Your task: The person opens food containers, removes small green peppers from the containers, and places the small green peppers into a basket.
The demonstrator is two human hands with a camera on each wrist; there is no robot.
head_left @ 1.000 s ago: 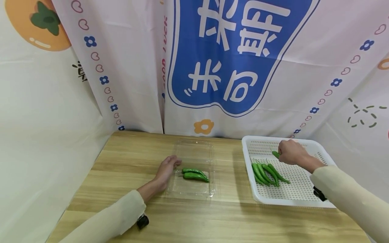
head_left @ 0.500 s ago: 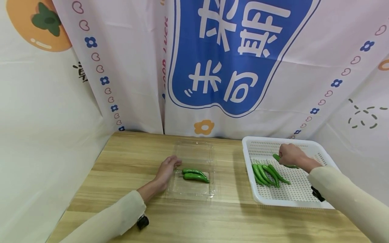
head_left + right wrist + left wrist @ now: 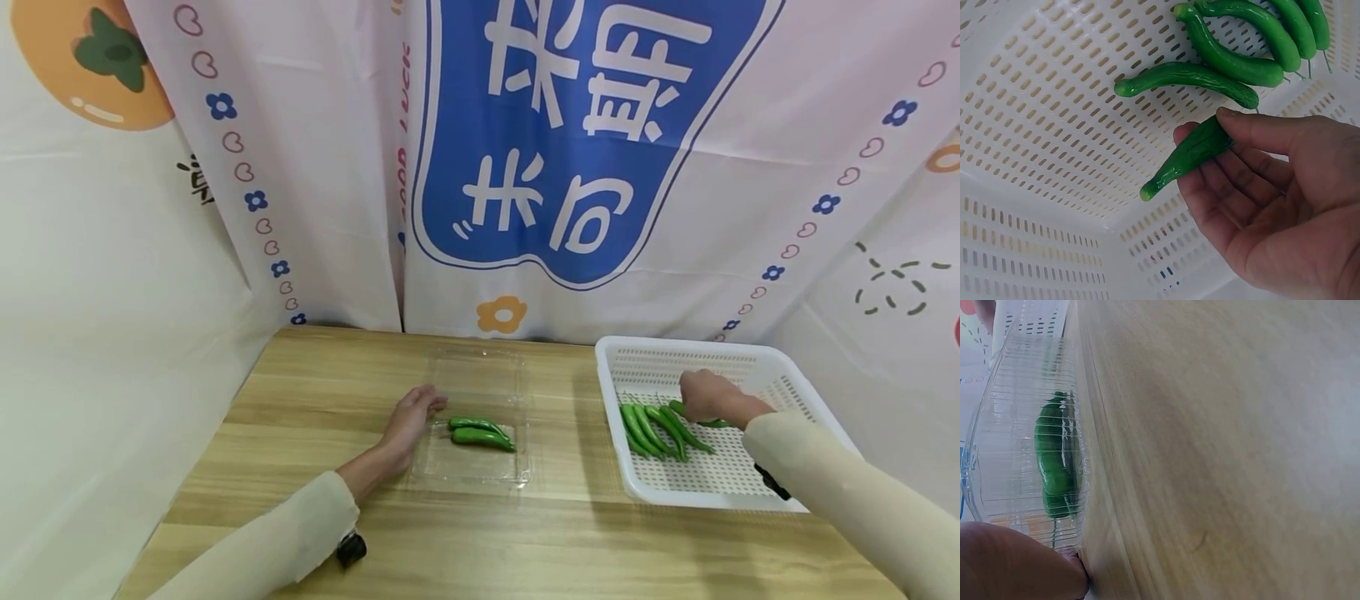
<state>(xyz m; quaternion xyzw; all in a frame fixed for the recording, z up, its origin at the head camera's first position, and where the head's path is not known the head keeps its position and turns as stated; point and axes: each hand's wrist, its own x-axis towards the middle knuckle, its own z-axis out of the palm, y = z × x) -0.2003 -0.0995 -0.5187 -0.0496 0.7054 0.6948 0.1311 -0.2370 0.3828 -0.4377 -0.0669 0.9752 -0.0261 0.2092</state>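
Observation:
My right hand [image 3: 712, 398] is over the white basket [image 3: 735, 500], pinching a green chili pepper [image 3: 1188, 156] between thumb and fingers. In the right wrist view its pale tip points away from the palm, and several other green chili peppers [image 3: 1235, 53] lie on the basket floor beside it. My left hand [image 3: 408, 421] rests against the left side of an open clear plastic box [image 3: 472, 479], fingers loosely extended along its edge. Two green chili peppers [image 3: 482, 437] lie side by side inside. The left wrist view shows my thumb [image 3: 1016, 562] at the box's ribbed wall [image 3: 1010, 425].
Both containers stand on a wooden table [image 3: 300, 392], the box at the middle and the basket at the right. The box's clear lid [image 3: 480, 371] lies folded back toward the printed cloth [image 3: 352, 208], which hangs behind and along both sides.
My right hand has moved nearer and slightly left inside the basket, carrying the chili pepper toward the others there. My left hand and the box stay where they were.

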